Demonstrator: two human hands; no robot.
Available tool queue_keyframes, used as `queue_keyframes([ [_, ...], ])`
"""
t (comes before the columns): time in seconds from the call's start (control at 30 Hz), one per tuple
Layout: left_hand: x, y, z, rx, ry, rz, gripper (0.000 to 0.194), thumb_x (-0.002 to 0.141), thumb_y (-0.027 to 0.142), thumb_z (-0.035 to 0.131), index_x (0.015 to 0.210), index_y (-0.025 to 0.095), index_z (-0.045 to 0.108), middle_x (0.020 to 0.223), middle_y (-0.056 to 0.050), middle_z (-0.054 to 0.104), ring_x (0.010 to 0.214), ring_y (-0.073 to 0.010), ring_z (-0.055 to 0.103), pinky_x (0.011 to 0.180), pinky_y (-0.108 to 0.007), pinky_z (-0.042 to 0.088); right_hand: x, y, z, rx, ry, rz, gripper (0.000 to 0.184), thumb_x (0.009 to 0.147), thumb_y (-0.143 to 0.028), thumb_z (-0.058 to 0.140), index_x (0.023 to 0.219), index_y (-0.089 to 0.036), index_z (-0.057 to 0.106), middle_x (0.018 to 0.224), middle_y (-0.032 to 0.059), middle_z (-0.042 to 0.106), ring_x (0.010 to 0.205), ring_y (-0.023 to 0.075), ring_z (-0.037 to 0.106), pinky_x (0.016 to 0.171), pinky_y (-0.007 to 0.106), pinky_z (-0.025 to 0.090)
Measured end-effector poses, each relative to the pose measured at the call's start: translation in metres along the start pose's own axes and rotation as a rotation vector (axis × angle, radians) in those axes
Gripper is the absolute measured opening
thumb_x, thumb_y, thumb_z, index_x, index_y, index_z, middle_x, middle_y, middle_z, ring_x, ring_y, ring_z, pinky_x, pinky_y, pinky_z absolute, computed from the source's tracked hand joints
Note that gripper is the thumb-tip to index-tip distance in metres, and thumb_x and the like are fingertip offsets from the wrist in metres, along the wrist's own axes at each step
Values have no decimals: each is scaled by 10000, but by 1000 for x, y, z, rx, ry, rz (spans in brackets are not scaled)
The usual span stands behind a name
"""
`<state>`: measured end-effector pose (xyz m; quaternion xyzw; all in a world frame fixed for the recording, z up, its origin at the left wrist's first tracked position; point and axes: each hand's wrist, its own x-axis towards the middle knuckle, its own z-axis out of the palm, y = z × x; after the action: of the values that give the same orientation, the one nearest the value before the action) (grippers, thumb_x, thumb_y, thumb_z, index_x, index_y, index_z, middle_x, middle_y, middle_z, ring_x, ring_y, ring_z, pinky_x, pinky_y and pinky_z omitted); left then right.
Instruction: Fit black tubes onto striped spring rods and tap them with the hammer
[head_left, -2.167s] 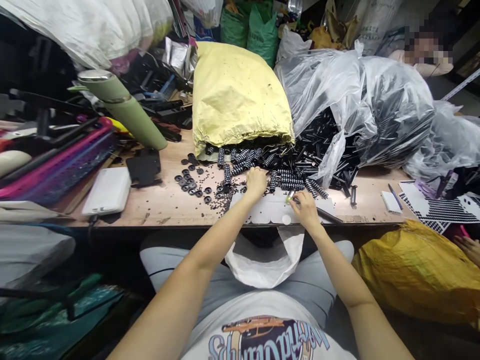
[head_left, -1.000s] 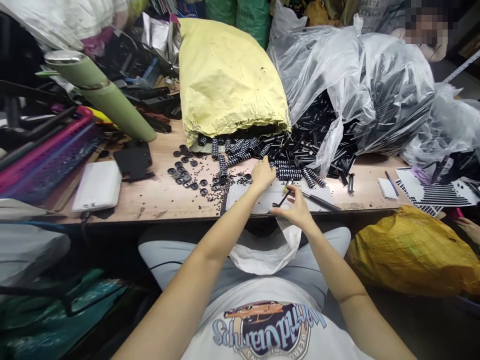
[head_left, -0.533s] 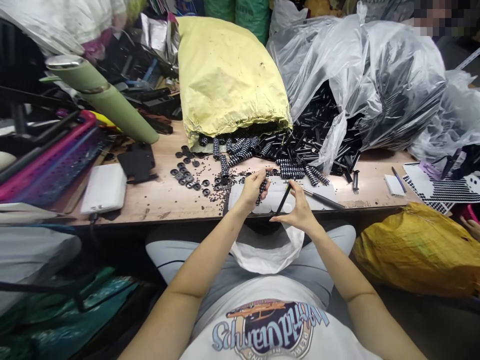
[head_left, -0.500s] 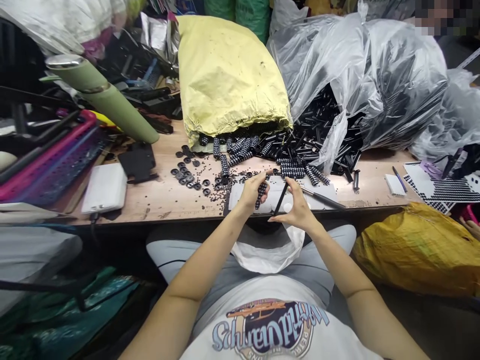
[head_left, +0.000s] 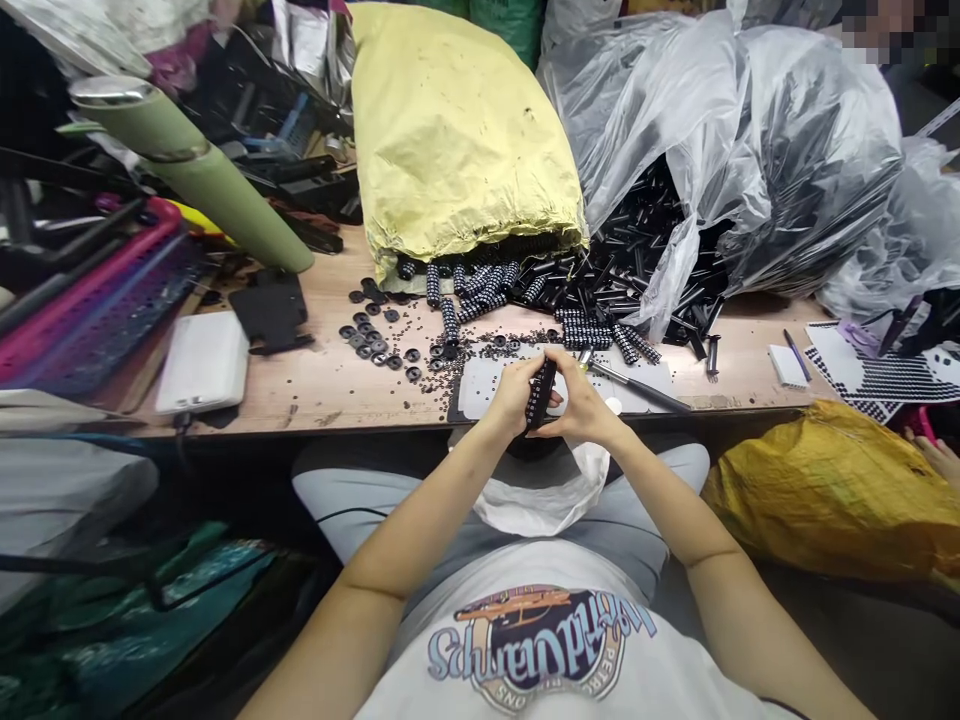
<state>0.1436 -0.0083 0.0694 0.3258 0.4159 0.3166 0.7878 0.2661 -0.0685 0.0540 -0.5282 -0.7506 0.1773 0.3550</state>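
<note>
My left hand (head_left: 512,396) and my right hand (head_left: 581,412) meet above the table's front edge, both closed round one black studded roller (head_left: 540,392) held upright between them. The thin black rod seen earlier in my right hand is hidden inside or behind that roller. Under my hands lies a white perforated sheet (head_left: 487,383). More studded rollers (head_left: 480,290) spill from a yellow sack (head_left: 457,140). Black rods (head_left: 637,260) pour out of a clear plastic bag (head_left: 720,130). A white bag (head_left: 540,495) hangs open in my lap.
Black washers (head_left: 371,335) and tiny beads are scattered on the wooden table (head_left: 330,395). A white box (head_left: 201,362), a green tube (head_left: 195,170) and pink trays (head_left: 90,310) are at left. An orange bag (head_left: 832,490) sits at right. Another person's fingers (head_left: 934,455) show at far right.
My left hand picked a studded roller from the pile and my right hand a thin rod. The hands came together, and the roller now stands between both hands.
</note>
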Motion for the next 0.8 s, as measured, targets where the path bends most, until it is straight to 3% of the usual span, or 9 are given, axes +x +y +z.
queue_keyframes([
  [0.1,6,-5,-5,76,-18,-11,316,813,443,589,803,127,576,584,-15,563,429,-140,567,437,-255,482,-1,5,5,-22,29,40,1081,582,-398,825,1442,-161,213,1405,187,395,1349,303,376,1128,481,348],
  [0.17,10,-14,-10,238,-18,93,328,847,436,551,892,119,622,700,-55,607,541,-161,612,535,-298,528,-2,9,13,-51,52,85,1060,581,-369,814,1436,-156,225,1396,186,402,1342,309,379,1121,495,349],
  [0.3,17,-39,-22,885,37,630,419,834,252,585,1237,141,590,1044,-126,605,976,-234,598,887,-393,508,-6,19,34,-134,134,174,888,688,-267,707,1431,-122,242,1377,205,417,1330,305,385,1120,502,335],
  [0.37,23,-51,-29,1197,23,793,474,844,156,531,1315,110,534,1088,-156,590,1034,-251,558,929,-411,478,-12,24,36,-198,135,206,796,745,-228,642,1432,-116,254,1381,208,420,1333,295,379,1117,493,332],
  [0.5,37,-58,-46,1579,-141,937,478,874,46,374,1330,85,512,1045,-164,612,949,-227,573,853,-371,486,-39,39,2,-481,140,419,664,799,-339,647,1361,-92,395,1353,227,449,1283,339,401,1041,498,379],
  [0.57,40,-55,-53,1674,-184,1003,467,892,55,357,1327,102,520,1074,-165,617,954,-225,574,839,-365,469,-55,49,-26,-693,142,622,454,854,-358,593,1219,-94,532,1237,229,531,1182,356,464,952,497,411],
  [0.63,40,-50,-56,1736,-167,1034,434,918,94,356,1307,126,545,1095,-165,626,961,-234,575,817,-373,444,-66,54,-49,-805,43,713,294,901,-334,527,1070,-102,596,1103,213,596,1079,337,518,876,446,426],
  [0.73,37,-44,-55,1779,-94,1026,416,933,118,352,1281,158,574,1060,-154,651,962,-250,582,797,-398,405,-72,46,-61,-700,-72,710,258,955,-347,425,992,-146,581,957,144,645,884,259,589,742,333,419],
  [0.8,34,-42,-53,1794,-64,1019,422,932,112,342,1278,168,578,1046,-151,658,980,-256,581,817,-416,389,-72,32,-54,-550,-35,697,307,991,-378,318,994,-178,551,856,91,653,771,224,605,665,289,392],
])
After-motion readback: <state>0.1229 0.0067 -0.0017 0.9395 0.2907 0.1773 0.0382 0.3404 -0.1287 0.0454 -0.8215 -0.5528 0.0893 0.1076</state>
